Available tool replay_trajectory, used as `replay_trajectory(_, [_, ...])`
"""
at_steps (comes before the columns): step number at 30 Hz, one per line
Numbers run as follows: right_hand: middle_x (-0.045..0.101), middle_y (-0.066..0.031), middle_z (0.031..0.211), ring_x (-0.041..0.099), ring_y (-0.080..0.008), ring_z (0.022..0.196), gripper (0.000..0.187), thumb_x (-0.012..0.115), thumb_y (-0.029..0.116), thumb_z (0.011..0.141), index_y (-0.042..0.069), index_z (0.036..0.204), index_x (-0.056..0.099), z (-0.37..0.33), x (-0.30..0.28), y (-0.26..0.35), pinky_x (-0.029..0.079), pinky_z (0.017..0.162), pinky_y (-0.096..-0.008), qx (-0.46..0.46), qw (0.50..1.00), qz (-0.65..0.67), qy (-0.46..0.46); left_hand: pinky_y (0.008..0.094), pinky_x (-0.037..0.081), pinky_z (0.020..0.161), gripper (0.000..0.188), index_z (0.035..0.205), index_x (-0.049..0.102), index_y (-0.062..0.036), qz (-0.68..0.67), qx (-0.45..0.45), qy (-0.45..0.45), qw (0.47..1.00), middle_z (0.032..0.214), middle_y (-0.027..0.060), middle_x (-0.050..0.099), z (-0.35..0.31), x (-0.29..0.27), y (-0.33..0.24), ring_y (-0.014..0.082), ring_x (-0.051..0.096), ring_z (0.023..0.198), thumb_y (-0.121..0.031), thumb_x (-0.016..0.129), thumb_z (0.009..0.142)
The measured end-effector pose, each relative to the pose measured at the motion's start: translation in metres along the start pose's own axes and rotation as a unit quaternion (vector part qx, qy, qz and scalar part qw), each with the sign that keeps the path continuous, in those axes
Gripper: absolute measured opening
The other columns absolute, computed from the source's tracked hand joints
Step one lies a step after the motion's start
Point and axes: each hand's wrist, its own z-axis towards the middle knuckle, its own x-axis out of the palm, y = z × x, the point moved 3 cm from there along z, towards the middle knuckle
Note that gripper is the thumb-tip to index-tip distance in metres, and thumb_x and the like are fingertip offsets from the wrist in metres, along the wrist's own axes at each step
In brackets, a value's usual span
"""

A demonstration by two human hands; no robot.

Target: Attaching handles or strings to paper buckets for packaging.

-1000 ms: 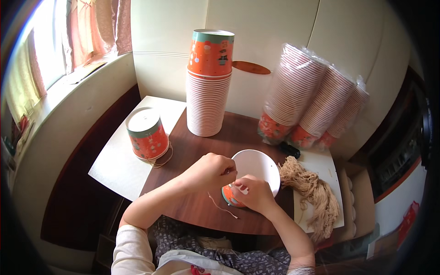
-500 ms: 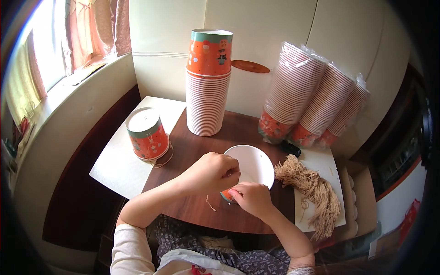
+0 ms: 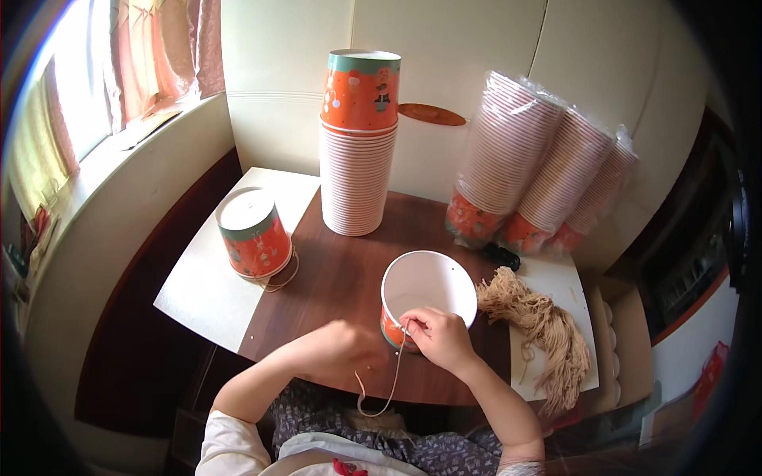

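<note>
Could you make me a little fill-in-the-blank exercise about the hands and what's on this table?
The person's ____ hand pinches a string at the open paper bucket's rim.
That bucket's inside is coloured ____.
The lone upside-down bucket at the left has its base facing ____.
Plastic-wrapped stacks at the right number ____.

Missing words: right; white; up; three.

Single head-worn fisheye view, looking down and forward, close above the table [image 3: 302,297]
</note>
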Motion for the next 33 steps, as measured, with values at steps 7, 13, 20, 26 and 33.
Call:
replay_trajectory(7, [0.063, -0.0064, 0.071, 0.062, -0.0233, 0.062, 0.004, 0.057, 0.011, 0.079, 0.009, 0.081, 0.059, 0.001, 0.003, 0.002, 0.048, 0.054, -0.0328, -0.022, 0.999, 0.023, -0.019, 0.0366, 0.049, 0.065, 0.024, 0.096, 0.055, -0.0055, 0.07, -0.034, -0.24, 0.968, 0.086, 0.0096, 0.056, 0.012, 0.031, 0.036, 0.0274, 0.058, 0.077, -0.013, 0.063, 0.074])
replay_trajectory(13, [0.063, -0.0065, 0.07, 0.062, -0.0237, 0.063, 0.004, 0.056, 0.011, 0.08, 0.009, 0.082, 0.059, -0.001, 0.002, 0.001, 0.049, 0.054, -0.0332, -0.027, 0.999, 0.023, -0.011, 0.0326, 0.05, 0.061, 0.018, 0.09, 0.057, -0.0063, 0.158, 0.034, -0.28, 0.946, 0.086, 0.0068, 0.056, 0.017, 0.038, 0.035, 0.023, 0.059, 0.074, -0.01, 0.063, 0.073])
replay_trajectory(20, [0.063, -0.0064, 0.071, 0.062, -0.0253, 0.064, 0.004, 0.056, 0.013, 0.081, 0.009, 0.082, 0.058, 0.0, 0.001, -0.002, 0.049, 0.053, -0.0348, -0.035, 0.999, -0.005, 0.0, 0.0308, 0.051, 0.061, 0.02, 0.087, 0.058, -0.0053, 0.223, 0.098, -0.258, 0.935, 0.087, 0.0053, 0.056, 0.02, 0.029, 0.027, 0.0204, 0.059, 0.077, -0.005, 0.059, 0.067])
replay_trajectory(26, [0.063, -0.0051, 0.072, 0.062, -0.0253, 0.064, 0.003, 0.055, 0.012, 0.082, 0.01, 0.081, 0.056, -0.002, 0.0, -0.003, 0.048, 0.051, -0.0356, -0.052, 0.998, -0.032, -0.005, 0.0327, 0.052, 0.064, 0.017, 0.087, 0.055, -0.0037, 0.206, 0.072, -0.235, 0.947, 0.093, 0.0072, 0.056, 0.025, 0.03, 0.032, 0.0227, 0.059, 0.081, -0.006, 0.062, 0.071])
replay_trajectory(33, [0.062, -0.0043, 0.07, 0.062, -0.0231, 0.062, 0.004, 0.058, 0.013, 0.079, 0.01, 0.079, 0.056, -0.003, -0.001, -0.002, 0.048, 0.05, -0.034, -0.076, 0.995, -0.065, -0.004, 0.0326, 0.052, 0.063, 0.017, 0.088, 0.054, 0.0026, 0.157, 0.055, -0.221, 0.961, 0.093, 0.012, 0.053, 0.026, 0.031, 0.032, 0.0261, 0.058, 0.078, -0.001, 0.055, 0.071])
